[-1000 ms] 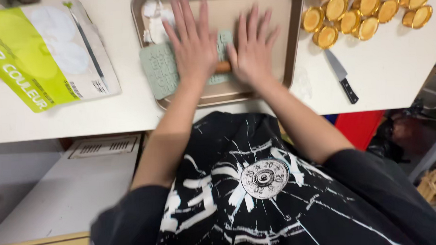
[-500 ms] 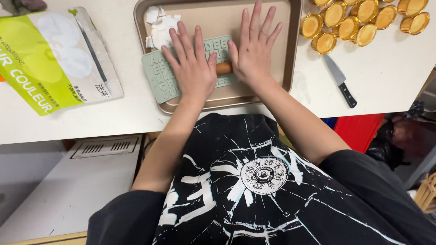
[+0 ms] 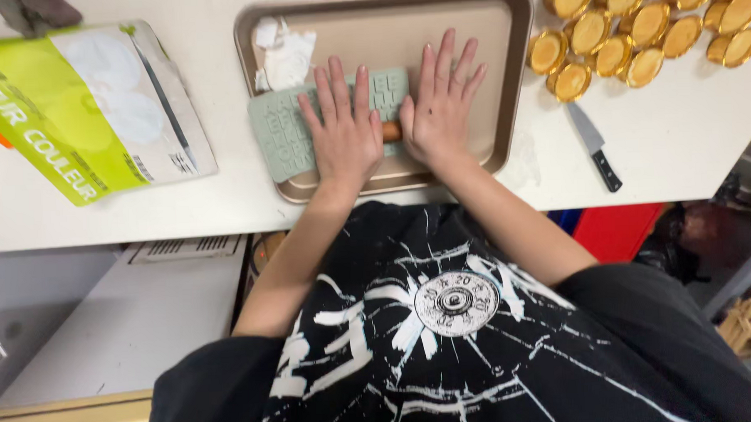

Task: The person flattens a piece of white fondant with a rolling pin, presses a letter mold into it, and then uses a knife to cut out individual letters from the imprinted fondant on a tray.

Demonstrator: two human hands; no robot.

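Rolling pin (image 3: 392, 131) under our flat palms, over the soft green mould (image 3: 283, 135)
We judged it stiff, smooth; left hand (image 3: 348, 137) and right hand (image 3: 440, 109) lay spread, pressing its ends inside the tray (image 3: 504, 82).

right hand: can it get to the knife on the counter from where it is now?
Probably yes. The right hand lies flat on the rolling pin inside the baking tray, and the knife lies just past the tray's right rim on open counter. Only the low rim lies between; the gold tart tins sit farther back.
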